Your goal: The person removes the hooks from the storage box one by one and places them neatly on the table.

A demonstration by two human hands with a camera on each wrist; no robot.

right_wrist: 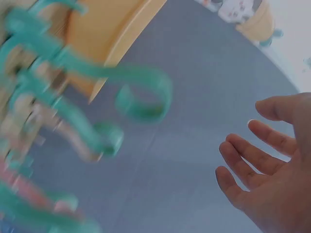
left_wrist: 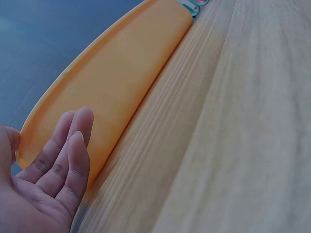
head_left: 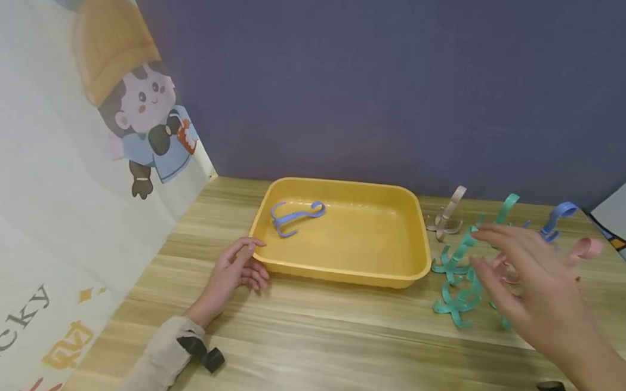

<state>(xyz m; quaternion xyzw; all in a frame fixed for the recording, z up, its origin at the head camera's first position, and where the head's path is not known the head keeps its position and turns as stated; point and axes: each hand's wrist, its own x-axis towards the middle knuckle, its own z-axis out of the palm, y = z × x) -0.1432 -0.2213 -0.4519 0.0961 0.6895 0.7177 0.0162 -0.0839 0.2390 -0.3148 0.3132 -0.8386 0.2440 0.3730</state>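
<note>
My left hand (head_left: 233, 266) rests at the front left corner of a yellow plastic tray (head_left: 335, 271). A finger lies on its rim, and the other fingers are loosely bent beside the outer wall (left_wrist: 121, 73). Inside the tray, at its left, lies a blue plastic multi-prong hook (head_left: 292, 217). My right hand (head_left: 539, 287) hovers over a cluster of similar hooks, its fingers apart and nothing held. Green hooks (head_left: 453, 306) stand nearest its fingertips; a pink hook (head_left: 584, 249) is partly hidden behind it. In the right wrist view, a green hook (right_wrist: 141, 80) is blurred, apart from the hand (right_wrist: 272, 165).
A beige hook (head_left: 446, 218) stands right of the tray, with a blue hook (head_left: 559, 218) at the far right. A dark partition (head_left: 352, 84) rises behind the wooden table (head_left: 303, 350). A white panel (head_left: 25, 142) with cartoon prints borders the left side.
</note>
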